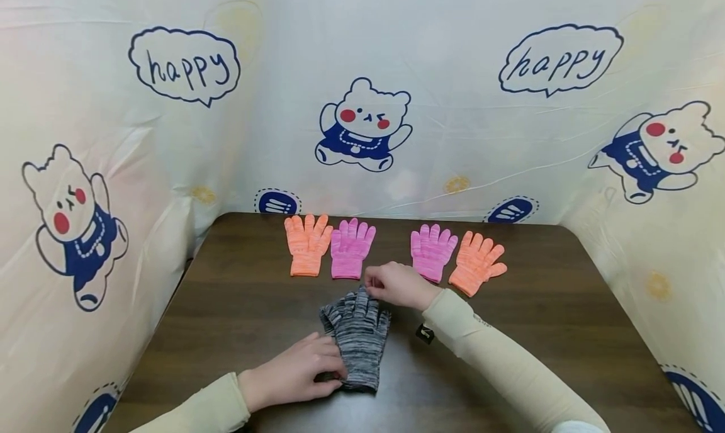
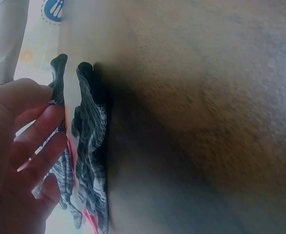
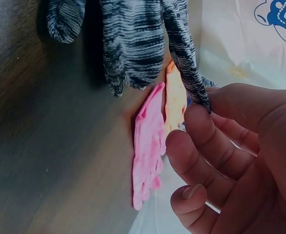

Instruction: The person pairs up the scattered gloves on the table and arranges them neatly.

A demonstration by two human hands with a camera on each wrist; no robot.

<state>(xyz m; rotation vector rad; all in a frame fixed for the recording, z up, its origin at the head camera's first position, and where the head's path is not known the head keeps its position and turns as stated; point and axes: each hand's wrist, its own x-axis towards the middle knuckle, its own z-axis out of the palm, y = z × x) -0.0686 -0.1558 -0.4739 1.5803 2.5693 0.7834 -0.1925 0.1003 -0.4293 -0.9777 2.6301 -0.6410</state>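
My left hand (image 1: 300, 367) pinches the cuff end of a black-and-grey knitted glove (image 1: 361, 348) near the front of the table. By one fingertip, my right hand (image 1: 399, 285) pinches the same glove at its far end. In the left wrist view this glove (image 2: 61, 170) hangs raised above a second black-and-grey glove (image 2: 91, 141), which lies on the table. The right wrist view shows a glove finger (image 3: 184, 48) between thumb and index finger. From the head, the upper glove hides most of the lower one.
Behind the grey gloves lie two pink gloves (image 1: 350, 250) (image 1: 433, 253), flanked by two orange gloves (image 1: 308, 247) (image 1: 477, 263), all on the dark wooden table (image 1: 243, 307). A printed cloth (image 1: 453, 143) stands around the back and sides. A small black tag (image 1: 425, 333) is by the right sleeve.
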